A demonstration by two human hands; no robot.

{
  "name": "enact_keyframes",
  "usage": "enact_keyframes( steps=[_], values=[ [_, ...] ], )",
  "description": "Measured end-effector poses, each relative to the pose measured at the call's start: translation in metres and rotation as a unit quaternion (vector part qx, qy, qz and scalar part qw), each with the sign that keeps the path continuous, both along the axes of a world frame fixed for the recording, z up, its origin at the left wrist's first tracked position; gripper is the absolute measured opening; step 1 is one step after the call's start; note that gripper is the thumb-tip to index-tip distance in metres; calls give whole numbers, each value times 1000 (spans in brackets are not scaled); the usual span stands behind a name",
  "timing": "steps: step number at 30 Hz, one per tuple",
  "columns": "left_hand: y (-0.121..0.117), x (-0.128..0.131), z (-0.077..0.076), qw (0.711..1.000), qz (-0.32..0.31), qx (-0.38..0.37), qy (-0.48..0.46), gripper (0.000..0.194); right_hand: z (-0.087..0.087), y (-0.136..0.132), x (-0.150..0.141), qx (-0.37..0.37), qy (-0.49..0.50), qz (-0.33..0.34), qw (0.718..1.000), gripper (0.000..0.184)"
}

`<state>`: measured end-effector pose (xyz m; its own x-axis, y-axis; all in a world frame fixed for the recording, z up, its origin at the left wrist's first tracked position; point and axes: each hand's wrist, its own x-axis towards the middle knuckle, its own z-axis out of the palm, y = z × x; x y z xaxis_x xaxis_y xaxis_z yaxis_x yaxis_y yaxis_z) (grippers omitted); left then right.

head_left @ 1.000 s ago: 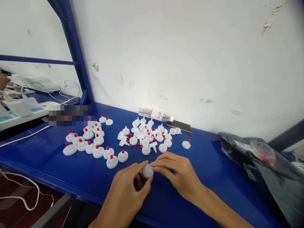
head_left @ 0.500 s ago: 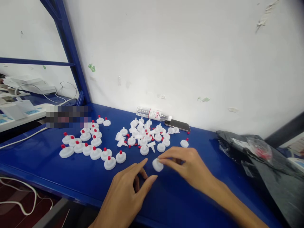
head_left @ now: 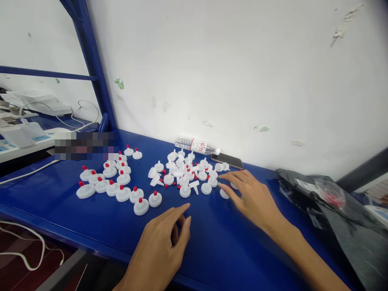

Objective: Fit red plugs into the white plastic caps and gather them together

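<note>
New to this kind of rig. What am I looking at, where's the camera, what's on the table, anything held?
No robot here: these are a person's two bare hands. There is only one view, from a camera worn on the head, looking forward and down.

On the blue table, at left, stand round white plastic pieces with red tips. In the middle is a loose pile of white plastic nozzle pieces, with small red plastic tips among them. Behind lie a clear plastic bottle and a dark phone; at right, a dark plastic bag.

The left hand is open over the table. The right hand is open too, beside the pile, its thumb over a white piece. Neither seems to hold anything.
</note>
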<state>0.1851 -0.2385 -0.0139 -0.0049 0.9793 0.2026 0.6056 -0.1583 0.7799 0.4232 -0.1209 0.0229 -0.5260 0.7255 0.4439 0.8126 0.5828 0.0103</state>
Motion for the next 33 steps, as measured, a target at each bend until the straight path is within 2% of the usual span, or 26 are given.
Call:
enact_keyframes(
  steps=[4, 7, 12, 14, 19, 22, 25, 28, 30, 33],
  values=[
    [0, 0, 0, 1000, -2, 10, 2, 38, -9, 3, -7, -29, -1, 68, 997, 37],
    [0, -1, 1, 1000, -2, 7, -2, 37, -13, 6, -7, -48, -6, 79, 996, 38],
    [-2, 0, 1, 1000, -3, -6, -24, 36, -3, -1, -6, -11, 72, 102, 992, 34],
    [-2, -1, 1, 999, 4, 1, -34, 37, 2, -12, -12, 13, 114, 144, 983, 33],
    [0, -3, 2, 998, 11, 43, -45, 36, -1, -48, -46, 19, 150, 316, 937, 35],
    [1, -4, 1, 998, 9, 49, -46, 31, -4, -56, -54, 6, 143, 352, 925, 38],
    [1, -4, 1, 998, 30, 43, -27, 32, -3, -45, -45, 12, 173, 287, 942, 35],
    [0, -2, 2, 998, 47, 35, -9, 33, -2, -23, -32, 31, 212, 138, 967, 28],
    [0, -2, 3, 998, 47, 30, 1, 34, -4, -9, -25, 29, 188, 66, 980, 29],
    [1, -1, 3, 999, 42, 24, 11, 35, -9, 5, -20, 14, 110, 36, 993, 32]
  ],
)
